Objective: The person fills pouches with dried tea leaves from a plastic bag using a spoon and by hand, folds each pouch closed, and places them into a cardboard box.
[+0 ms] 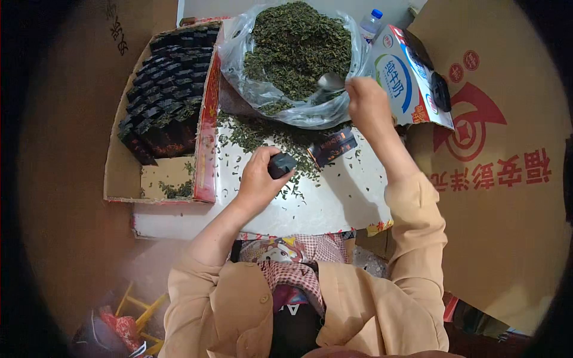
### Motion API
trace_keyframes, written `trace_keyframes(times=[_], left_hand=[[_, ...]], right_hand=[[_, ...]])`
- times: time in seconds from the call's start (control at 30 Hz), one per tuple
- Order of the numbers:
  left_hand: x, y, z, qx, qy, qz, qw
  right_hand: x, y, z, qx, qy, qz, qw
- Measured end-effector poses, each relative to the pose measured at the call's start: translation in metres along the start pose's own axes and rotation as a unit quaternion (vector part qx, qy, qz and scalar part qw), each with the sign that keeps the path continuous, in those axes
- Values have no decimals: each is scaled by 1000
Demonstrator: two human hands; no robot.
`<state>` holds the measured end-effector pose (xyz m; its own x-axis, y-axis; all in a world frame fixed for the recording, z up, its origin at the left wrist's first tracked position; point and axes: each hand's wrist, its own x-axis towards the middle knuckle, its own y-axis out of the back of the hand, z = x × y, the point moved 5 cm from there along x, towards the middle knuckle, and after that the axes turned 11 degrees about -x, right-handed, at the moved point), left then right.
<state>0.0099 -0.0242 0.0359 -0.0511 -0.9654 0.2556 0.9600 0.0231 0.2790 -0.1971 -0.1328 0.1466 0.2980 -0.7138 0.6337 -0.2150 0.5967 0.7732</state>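
My right hand (369, 102) grips a metal spoon (330, 82), its bowl at the right edge of the heap of dark green tea leaves (292, 45). That heap fills a clear plastic bag (239, 83) at the back of the table. My left hand (260, 182) is closed round a small black packet (280, 165), held above the white table (268, 218); what is inside the packet cannot be made out. To its right, another black packet (335, 147) with printing lies among loose leaves.
A cardboard box (206, 143) on the left holds rows of upright black packets (170, 83), with some leaves at its near end. A milk carton box (394, 74) carrying dark objects stands at right. Behind it is a blue-capped bottle (371, 24). Large cardboard (495, 238) flanks the right side.
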Motion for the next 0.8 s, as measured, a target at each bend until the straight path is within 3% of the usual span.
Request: trace_keyframes(times=[0.03,0.1,0.23,0.37,0.57,0.73,0.8], left_hand=[[-1,1,1,2,-1,1,1000],[-2,2,3,1,-13,0,1000],[-3,7,5,-2,-17,11,1000],[-4,11,4,-1,-5,10,1000],[-4,11,1,6,4,6,1000],[-5,11,-3,7,12,20,1000],[-4,12,-3,6,41,19,999]], right_hand=[[7,-2,0,1,0,2,1000],[19,-15,-8,-94,65,-86,990],[23,-46,-23,-77,113,-151,979],[18,-75,-36,-8,94,-138,986],[17,-94,-39,61,-7,-102,993],[14,-99,-25,147,-175,-126,965],[14,-94,-21,144,-174,-119,967]])
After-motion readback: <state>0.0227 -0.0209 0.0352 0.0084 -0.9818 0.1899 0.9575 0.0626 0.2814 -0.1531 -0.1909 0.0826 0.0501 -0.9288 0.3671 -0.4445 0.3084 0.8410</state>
